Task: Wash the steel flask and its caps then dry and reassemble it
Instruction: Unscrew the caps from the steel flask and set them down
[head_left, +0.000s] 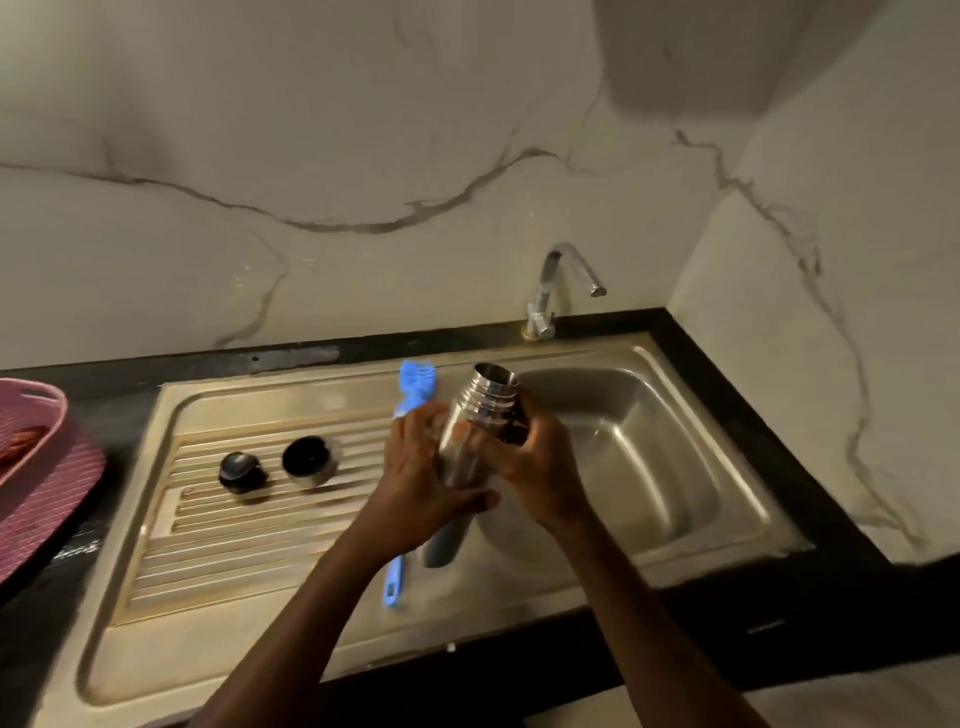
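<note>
The steel flask (475, 415) is uncapped, its threaded mouth tilted up and away, held over the left edge of the sink basin (644, 457). My left hand (421, 467) grips its body from the left. My right hand (524, 457) wraps round it from the right, just below the neck. Two caps stand on the ribbed drainboard (234, 525) to the left: a small dark stopper cap (240, 470) and a steel outer cap (310, 460) lying open side up.
A blue bottle brush (410, 395) lies on the drainboard behind my left hand, its handle end near the front. The tap (563, 280) stands behind the basin with no water running. A pink basket (36, 457) sits at the far left on the black counter.
</note>
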